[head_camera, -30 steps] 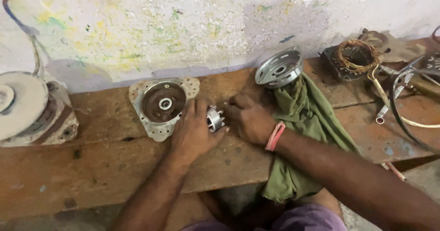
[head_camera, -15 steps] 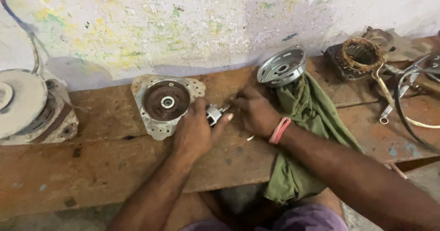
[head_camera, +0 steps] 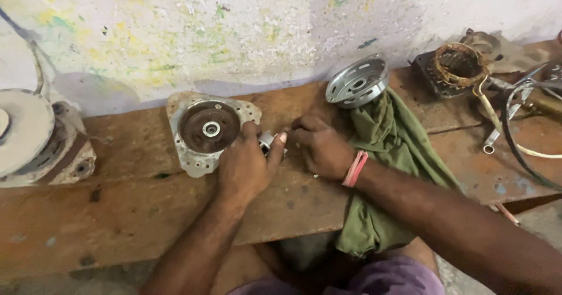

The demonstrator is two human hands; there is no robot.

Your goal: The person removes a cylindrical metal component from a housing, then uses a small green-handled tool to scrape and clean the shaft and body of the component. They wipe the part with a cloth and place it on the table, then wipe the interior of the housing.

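Both hands meet at the bench (head_camera: 117,213) centre: left hand (head_camera: 246,169) and right hand (head_camera: 319,148) pinching a small metal part (head_camera: 268,141), motor cover (head_camera: 208,130) at ten o'clock.

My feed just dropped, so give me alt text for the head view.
Both hands, left hand and right hand, grip a small metal part over a wooden bench. A round motor cover lies just left of them; a green cloth with a metal cap on it lies right.

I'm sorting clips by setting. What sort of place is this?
Likely a small motor repair workshop: a worn wooden bench, a copper-wound stator, a motor end plate and a round metal cover.
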